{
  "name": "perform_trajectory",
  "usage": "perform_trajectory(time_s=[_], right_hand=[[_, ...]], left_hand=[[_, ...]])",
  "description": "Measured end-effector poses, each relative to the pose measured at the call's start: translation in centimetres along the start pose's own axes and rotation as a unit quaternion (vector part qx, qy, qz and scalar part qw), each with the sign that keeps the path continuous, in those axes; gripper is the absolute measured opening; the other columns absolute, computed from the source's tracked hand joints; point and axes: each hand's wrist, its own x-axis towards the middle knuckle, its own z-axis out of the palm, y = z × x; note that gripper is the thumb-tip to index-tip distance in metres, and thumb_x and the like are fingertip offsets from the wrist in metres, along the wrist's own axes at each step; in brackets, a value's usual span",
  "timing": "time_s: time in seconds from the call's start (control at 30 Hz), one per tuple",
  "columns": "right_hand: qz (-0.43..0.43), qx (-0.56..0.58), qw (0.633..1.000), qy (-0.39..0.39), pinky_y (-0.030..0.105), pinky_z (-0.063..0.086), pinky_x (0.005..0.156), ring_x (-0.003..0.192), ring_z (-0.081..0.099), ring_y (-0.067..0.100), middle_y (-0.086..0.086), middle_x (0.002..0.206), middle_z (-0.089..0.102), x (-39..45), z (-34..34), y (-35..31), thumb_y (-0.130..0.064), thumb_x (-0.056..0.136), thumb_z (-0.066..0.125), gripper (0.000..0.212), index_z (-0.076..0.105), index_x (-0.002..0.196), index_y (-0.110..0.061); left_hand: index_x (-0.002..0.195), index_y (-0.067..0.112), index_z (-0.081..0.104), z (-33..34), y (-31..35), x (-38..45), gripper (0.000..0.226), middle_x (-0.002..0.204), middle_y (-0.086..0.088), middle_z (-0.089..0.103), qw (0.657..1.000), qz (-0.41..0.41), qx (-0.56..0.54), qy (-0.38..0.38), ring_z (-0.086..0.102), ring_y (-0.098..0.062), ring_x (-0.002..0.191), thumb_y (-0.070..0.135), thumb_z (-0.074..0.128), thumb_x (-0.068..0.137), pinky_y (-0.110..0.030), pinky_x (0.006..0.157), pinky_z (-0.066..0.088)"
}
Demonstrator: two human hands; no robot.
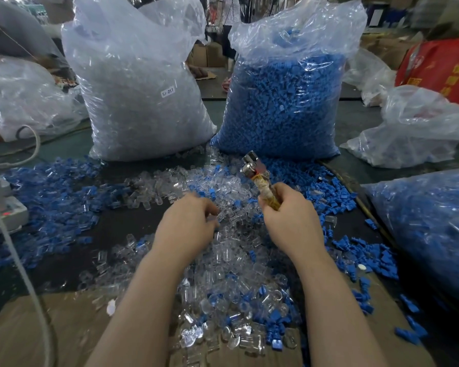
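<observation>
A heap of small clear plastic caps mixed with blue plastic plugs covers the dark table in front of me. My right hand grips the yellowish handle of a small hammer-like tool, its metal head pointing up and away. My left hand hovers over the clear caps with fingers curled down into the pile; whether it pinches a piece is hidden by blur and by the fingers themselves.
Two tall plastic sacks stand behind the heap: one of clear caps, one of blue plugs. Another blue-filled bag lies at right. Cardboard lies at the near edge. A white cable and a grey device are at left.
</observation>
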Motion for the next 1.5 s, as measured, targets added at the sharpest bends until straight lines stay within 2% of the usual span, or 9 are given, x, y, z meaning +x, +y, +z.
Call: perform_trajectory(time_s=[0.1, 0.4, 0.57, 0.77, 0.93, 1.07, 1.2, 1.4, 1.5], right_hand=[[-0.005, -0.001, 1.000, -0.002, 0.032, 0.040, 0.051, 0.060, 0.054, 0.017, -0.005, 0.066, 0.058, 0.0, 0.1, -0.1, -0.035, 0.093, 0.055, 0.020, 0.049, 0.078, -0.025], [-0.004, 0.017, 1.000, -0.016, 0.034, 0.046, 0.055, 0.062, 0.056, 0.016, -0.006, 0.068, 0.060, 0.0, 0.1, -0.3, -0.037, 0.093, 0.056, 0.018, 0.053, 0.081, -0.024], [-0.008, 0.032, 0.999, -0.034, 0.033, 0.041, 0.054, 0.061, 0.055, 0.014, -0.007, 0.064, 0.057, -0.2, 0.2, -0.5, -0.037, 0.092, 0.058, 0.022, 0.051, 0.074, -0.027], [-0.020, 0.052, 0.997, -0.059, 0.027, 0.036, 0.053, 0.062, 0.055, 0.009, -0.011, 0.063, 0.056, 0.0, 0.3, -0.8, -0.034, 0.089, 0.066, 0.027, 0.049, 0.067, -0.032], [-0.051, 0.067, 0.994, -0.068, 0.029, 0.033, 0.049, 0.057, 0.050, 0.010, -0.008, 0.059, 0.053, 0.1, 0.3, -1.2, -0.029, 0.086, 0.069, 0.028, 0.049, 0.066, -0.030], [-0.048, 0.090, 0.992, -0.069, 0.027, 0.035, 0.052, 0.058, 0.050, 0.009, -0.009, 0.063, 0.054, 0.1, 0.3, -1.2, -0.027, 0.086, 0.070, 0.028, 0.049, 0.068, -0.034], [-0.044, 0.104, 0.992, -0.058, 0.028, 0.036, 0.053, 0.058, 0.050, 0.010, -0.009, 0.063, 0.055, 0.2, 0.4, -1.1, -0.026, 0.086, 0.070, 0.024, 0.052, 0.071, -0.029], [-0.022, 0.159, 0.987, -0.027, 0.027, 0.039, 0.054, 0.054, 0.049, 0.003, -0.022, 0.063, 0.058, 0.3, 0.6, -0.9, -0.039, 0.087, 0.072, 0.024, 0.056, 0.073, -0.027], [-0.020, 0.172, 0.985, -0.016, 0.028, 0.042, 0.055, 0.055, 0.051, 0.004, -0.015, 0.062, 0.059, 0.2, 0.7, -0.8, -0.040, 0.086, 0.072, 0.021, 0.059, 0.077, -0.025]], left_hand=[[0.115, 0.024, 0.070, 0.4, 0.0, 0.0, 0.026, 0.112, 0.001, 0.063, 1.000, -0.005, 0.021, -0.012, 0.061, -0.017, 0.100, 0.024, 0.065, 0.090, -0.034, 0.089, 0.051], [0.097, 0.027, 0.071, 0.7, 0.1, -0.2, 0.013, 0.097, 0.006, 0.066, 1.000, -0.021, 0.007, -0.005, 0.061, -0.012, 0.084, 0.020, 0.061, 0.091, -0.030, 0.075, 0.053], [0.095, 0.026, 0.063, 1.0, 0.1, 0.0, 0.004, 0.103, 0.007, 0.054, 0.999, 0.008, 0.024, -0.033, 0.053, -0.013, 0.096, 0.024, 0.062, 0.093, -0.030, 0.086, 0.047], [0.087, 0.032, 0.063, 0.3, 0.6, -0.2, 0.011, 0.077, 0.013, 0.065, 0.992, 0.001, -0.126, 0.001, 0.061, -0.004, 0.066, 0.023, 0.064, 0.093, -0.027, 0.062, 0.049], [0.087, 0.031, 0.065, -0.5, 1.5, 0.0, 0.014, 0.080, 0.012, 0.068, 0.985, 0.040, -0.167, 0.007, 0.063, -0.006, 0.072, 0.017, 0.065, 0.090, -0.028, 0.067, 0.052], [0.085, 0.034, 0.066, -0.6, 1.6, -0.1, 0.018, 0.077, 0.014, 0.069, 0.979, 0.039, -0.202, -0.004, 0.060, 0.000, 0.067, 0.016, 0.066, 0.089, -0.011, 0.055, 0.044], [0.081, 0.030, 0.074, -0.5, 1.6, -0.3, 0.015, 0.067, 0.011, 0.070, 0.958, -0.008, -0.287, 0.007, 0.054, 0.000, 0.048, 0.016, 0.070, 0.087, -0.013, 0.044, 0.041], [0.076, 0.024, 0.078, -0.7, 1.2, -0.5, 0.004, 0.066, 0.003, 0.071, 0.900, -0.071, -0.429, 0.039, 0.057, 0.001, 0.053, 0.025, 0.080, 0.080, -0.012, 0.050, 0.045], [0.079, 0.020, 0.078, -0.6, 1.1, -0.4, 0.004, 0.073, -0.002, 0.074, 0.877, -0.099, -0.469, 0.036, 0.059, -0.004, 0.058, 0.023, 0.081, 0.078, -0.018, 0.058, 0.052]])
